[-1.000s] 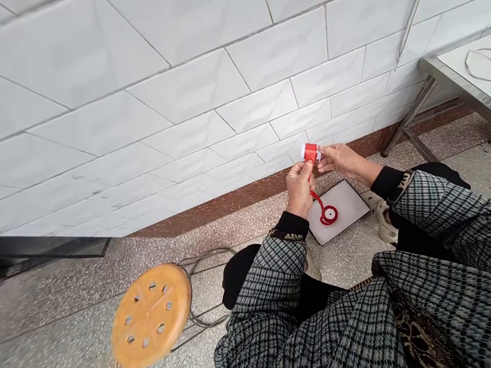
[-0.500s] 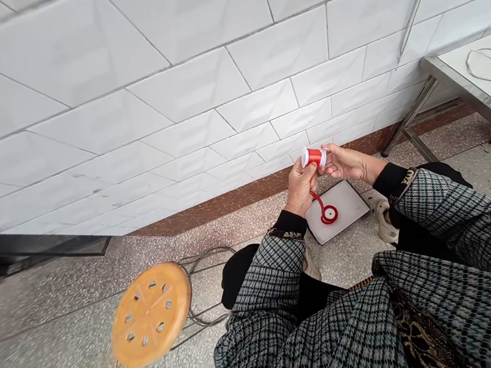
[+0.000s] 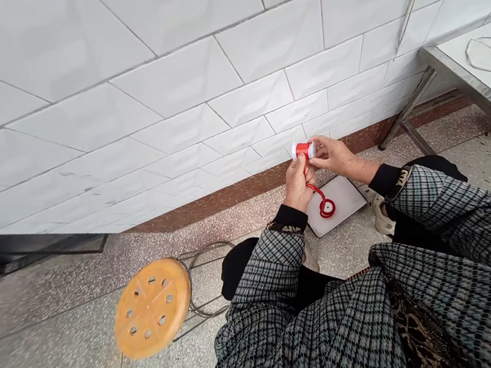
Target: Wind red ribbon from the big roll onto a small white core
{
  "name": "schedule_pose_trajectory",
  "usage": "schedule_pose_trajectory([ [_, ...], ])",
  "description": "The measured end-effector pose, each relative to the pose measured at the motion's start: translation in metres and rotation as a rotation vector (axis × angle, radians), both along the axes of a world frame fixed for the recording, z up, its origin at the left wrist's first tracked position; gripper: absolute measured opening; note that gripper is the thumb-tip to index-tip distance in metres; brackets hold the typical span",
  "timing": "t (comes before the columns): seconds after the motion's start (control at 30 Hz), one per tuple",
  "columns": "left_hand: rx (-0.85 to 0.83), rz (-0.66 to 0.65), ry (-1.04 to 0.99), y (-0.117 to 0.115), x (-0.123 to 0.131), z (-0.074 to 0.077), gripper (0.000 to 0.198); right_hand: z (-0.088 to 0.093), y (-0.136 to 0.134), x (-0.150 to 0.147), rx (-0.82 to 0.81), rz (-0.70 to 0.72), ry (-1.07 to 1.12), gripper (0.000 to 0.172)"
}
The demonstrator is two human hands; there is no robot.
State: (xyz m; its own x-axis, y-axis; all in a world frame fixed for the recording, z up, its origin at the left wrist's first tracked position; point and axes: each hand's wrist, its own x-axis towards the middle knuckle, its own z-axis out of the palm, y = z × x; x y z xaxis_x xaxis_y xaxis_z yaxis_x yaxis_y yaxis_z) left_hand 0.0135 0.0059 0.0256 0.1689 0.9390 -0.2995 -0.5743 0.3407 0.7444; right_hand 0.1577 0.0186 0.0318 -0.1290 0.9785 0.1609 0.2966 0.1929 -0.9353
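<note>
I hold a small spool of red ribbon with white end caps out in front of me. My right hand is closed on the spool's right end. My left hand pinches the red ribbon just under the spool. The loose ribbon hangs down and curls into a loop above a white board that lies on the floor.
A round orange stool with holes in its seat stands on the speckled floor at my left. A white tiled wall rises close ahead. A metal table with a wire loop on it stands at the right.
The spool has turned from upright to lying sideways between my hands. The hanging ribbon loop has swung a little. The view has shifted slightly.
</note>
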Motion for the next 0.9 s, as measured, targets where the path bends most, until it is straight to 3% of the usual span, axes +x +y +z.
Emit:
schedule_pose_trajectory([
  [0.27,0.000,-0.003,0.065,-0.002,0.000,0.000,0.051,0.006,0.010,0.007,0.074,-0.128,-0.177,0.031],
  [0.37,0.052,0.009,0.092,-0.004,-0.003,0.000,0.049,0.006,0.012,0.008,0.002,-0.120,-0.080,0.027],
  [0.57,0.087,0.030,0.141,-0.006,-0.001,0.002,0.051,0.004,0.013,0.003,-0.312,-0.073,0.154,0.014],
  [0.73,0.072,0.013,0.156,-0.007,0.002,0.001,0.042,0.001,0.013,0.003,-0.342,-0.070,0.212,0.009],
  [0.9,0.054,-0.002,0.160,-0.007,0.002,-0.001,0.038,0.008,0.011,0.000,-0.300,-0.149,0.184,0.018],
])
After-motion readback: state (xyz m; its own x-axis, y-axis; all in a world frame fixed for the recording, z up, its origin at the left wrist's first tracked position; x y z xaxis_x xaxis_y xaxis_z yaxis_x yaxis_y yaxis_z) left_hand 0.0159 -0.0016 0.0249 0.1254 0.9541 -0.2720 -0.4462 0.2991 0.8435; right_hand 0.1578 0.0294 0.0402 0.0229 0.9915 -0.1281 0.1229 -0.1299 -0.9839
